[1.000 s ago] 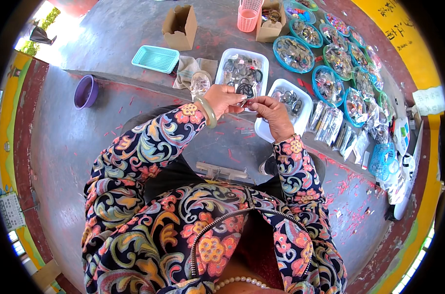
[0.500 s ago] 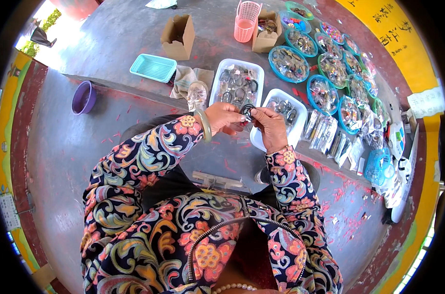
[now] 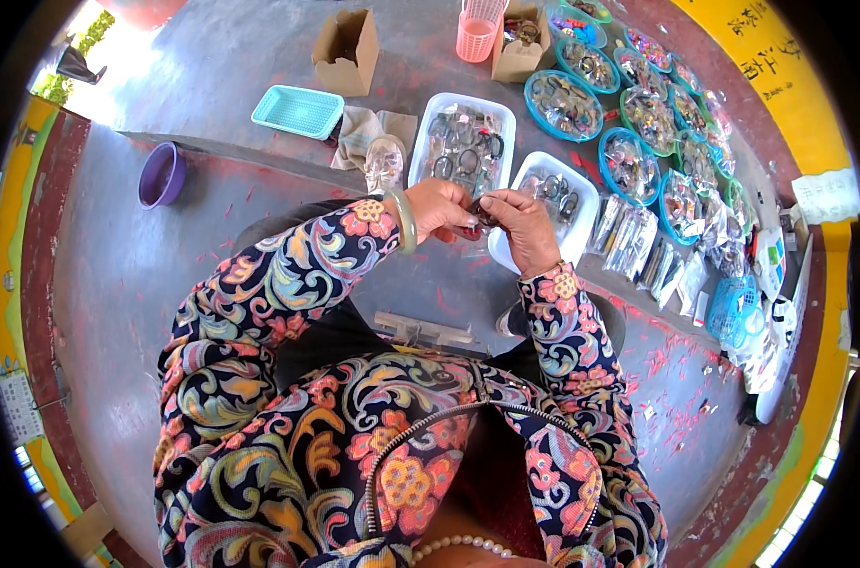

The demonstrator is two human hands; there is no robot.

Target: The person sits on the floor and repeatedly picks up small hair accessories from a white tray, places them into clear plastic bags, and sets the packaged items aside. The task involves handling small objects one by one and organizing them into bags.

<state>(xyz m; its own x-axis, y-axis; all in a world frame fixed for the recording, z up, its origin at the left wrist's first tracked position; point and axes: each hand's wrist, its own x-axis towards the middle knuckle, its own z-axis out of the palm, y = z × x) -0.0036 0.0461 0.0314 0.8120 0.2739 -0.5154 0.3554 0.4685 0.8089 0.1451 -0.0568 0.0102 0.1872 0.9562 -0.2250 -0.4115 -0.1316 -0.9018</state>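
In front of me, my left hand [image 3: 437, 210] and my right hand [image 3: 523, 225] meet, fingertips closed together on a small bunch of black hair ties [image 3: 485, 216]. The fingers cover most of the bunch, and something small and reddish shows below it by the left fingertips. Just beyond my left hand lies a white tray [image 3: 511, 142] of dark ring-shaped bands in clear packets. A second white tray [image 3: 591, 210], partly behind my right hand, holds more dark packeted pieces.
Several round blue and green baskets [image 3: 564, 138] of packeted goods stand at the far right, with clear packets [image 3: 629, 239] nearer. A turquoise basket [image 3: 297, 91], cardboard box [image 3: 359, 76], pink basket [image 3: 474, 43] and purple basin [image 3: 150, 194] lie beyond. A step edge [image 3: 241, 163] crosses the floor.
The black loops, spread out and visible between my fingers before, are now gathered and mostly covered by my fingertips. Both hands have drawn closer together. The surroundings have shifted slightly in view.
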